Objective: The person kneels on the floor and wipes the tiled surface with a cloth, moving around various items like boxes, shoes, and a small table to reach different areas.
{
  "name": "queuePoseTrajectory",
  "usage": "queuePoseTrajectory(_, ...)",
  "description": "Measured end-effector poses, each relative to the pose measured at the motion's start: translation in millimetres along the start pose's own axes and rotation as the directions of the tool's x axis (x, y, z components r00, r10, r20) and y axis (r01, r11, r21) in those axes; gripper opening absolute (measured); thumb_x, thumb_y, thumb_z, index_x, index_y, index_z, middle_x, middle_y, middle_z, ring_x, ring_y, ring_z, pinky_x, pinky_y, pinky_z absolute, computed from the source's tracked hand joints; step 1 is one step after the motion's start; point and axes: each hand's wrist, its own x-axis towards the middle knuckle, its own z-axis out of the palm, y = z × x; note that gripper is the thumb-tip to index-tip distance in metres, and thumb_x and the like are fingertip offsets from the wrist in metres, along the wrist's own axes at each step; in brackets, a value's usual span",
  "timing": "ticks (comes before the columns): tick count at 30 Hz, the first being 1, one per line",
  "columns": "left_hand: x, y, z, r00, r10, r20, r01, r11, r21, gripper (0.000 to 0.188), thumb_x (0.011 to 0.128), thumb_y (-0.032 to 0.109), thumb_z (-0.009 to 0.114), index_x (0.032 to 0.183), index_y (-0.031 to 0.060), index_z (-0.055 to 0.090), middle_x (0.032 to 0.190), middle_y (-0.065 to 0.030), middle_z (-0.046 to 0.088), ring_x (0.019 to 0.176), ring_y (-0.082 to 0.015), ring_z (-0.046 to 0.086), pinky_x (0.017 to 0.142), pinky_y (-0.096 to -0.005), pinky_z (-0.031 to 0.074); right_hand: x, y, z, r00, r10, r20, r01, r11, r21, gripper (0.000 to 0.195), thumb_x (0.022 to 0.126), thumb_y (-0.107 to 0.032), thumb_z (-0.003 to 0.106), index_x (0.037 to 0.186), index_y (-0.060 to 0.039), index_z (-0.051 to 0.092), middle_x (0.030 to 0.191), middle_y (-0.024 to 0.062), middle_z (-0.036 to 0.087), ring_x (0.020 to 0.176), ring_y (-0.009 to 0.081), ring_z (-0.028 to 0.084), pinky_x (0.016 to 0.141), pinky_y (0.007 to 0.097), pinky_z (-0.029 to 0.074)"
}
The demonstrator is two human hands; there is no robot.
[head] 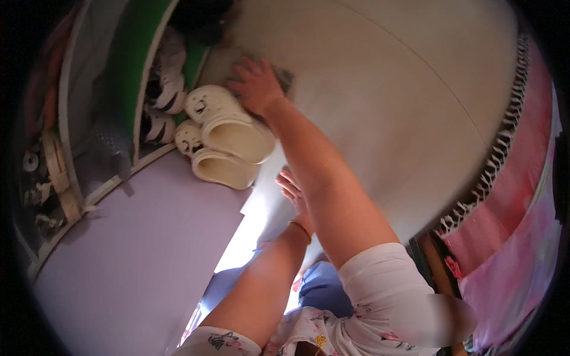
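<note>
My right hand (258, 84) lies spread over a dark grey cloth (283, 78), pressing it on the pale floor (378, 111), beside a pair of cream clogs. The larger-looking clog (240, 138) is nearest that hand; the other clog (225, 168) lies against it. Both have small decorations on their toes. Lower down, my left hand (291, 187), with a thin bangle at the wrist, is partly hidden behind my right forearm. Its visible fingers are extended and show nothing held; its palm is hidden.
Left of the clogs, an open shelf unit with a green inner panel (127, 89) holds white and black shoes (167, 98). A plain lilac panel (147, 240) fills the lower left. On the right hangs a pink fabric (498, 209) with a knotted fringe (496, 164).
</note>
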Motion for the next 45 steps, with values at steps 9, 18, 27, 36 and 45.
queuePoseTrajectory(9,3.7,-8.1,-20.8,0.977,-0.143,0.159,0.174,0.964,-0.201,0.14,0.057,0.052,0.084,0.14,-0.0096,-0.01,0.139,-0.0454,-0.015,0.129,-0.0641,-0.008,0.103,-0.0663,0.021,-311.3,102.9,-60.8,0.614,0.602,-0.511,-0.714,0.7,-0.033,0.048,0.067,-0.021,0.065,0.115,-0.0243,0.061,0.127,0.0066,0.049,0.119,0.0297,0.043,0.099,0.0473,0.036)
queuePoseTrajectory(18,4.8,2.5,-33.2,0.969,-0.15,0.198,0.171,0.981,-0.09,0.139,0.058,0.052,0.084,0.14,-0.01,-0.009,0.139,-0.0459,-0.011,0.13,-0.063,-0.001,0.105,-0.0598,0.025,-517.4,53.6,-40.8,0.051,0.808,-0.588,-0.999,0.041,-0.031,0.054,0.084,-0.035,0.058,0.134,-0.0176,0.045,0.141,0.0195,0.032,0.126,0.0415,0.034,0.103,0.0525,0.031)
queuePoseTrajectory(27,13.2,-11.1,-12.9,0.983,-0.157,0.094,0.173,0.966,-0.194,0.144,0.051,0.048,0.088,0.141,-0.0052,-0.01,0.14,-0.0436,-0.011,0.13,-0.0624,-0.003,0.102,-0.0641,0.025,-494.8,68.2,-53.9,-0.089,0.853,-0.513,-0.994,-0.042,0.103,0.053,0.083,-0.037,0.06,0.132,-0.0232,0.046,0.144,0.0115,0.033,0.128,0.0389,0.032,0.106,0.0488,0.03)
queuePoseTrajectory(36,6.4,10.8,-36.5,0.972,-0.181,0.147,0.209,0.956,-0.205,0.136,0.055,0.04,0.089,0.142,-0.0056,-0.005,0.141,-0.0432,-0.01,0.132,-0.06,-0.002,0.105,-0.0624,0.022,-297.1,161.3,-81.0,0.481,0.64,-0.599,-0.822,0.568,-0.053,0.043,0.075,-0.034,0.06,0.116,-0.0234,0.061,0.129,0.0094,0.05,0.122,0.0308,0.042,0.102,0.045,0.034)
queuePoseTrajectory(45,1.4,14.3,-38.2,0.971,-0.198,0.132,0.224,0.946,-0.234,0.136,0.055,0.04,0.089,0.143,-0.0046,-0.005,0.143,-0.0408,-0.008,0.135,-0.0559,-0.002,0.108,-0.0597,0.02,-312.4,30.0,-16.4,0.771,0.383,-0.509,-0.495,0.863,-0.101,0.036,0.072,-0.029,0.065,0.108,-0.0257,0.063,0.121,0.0038,0.055,0.12,0.0254,0.046,0.098,0.0456,0.039)
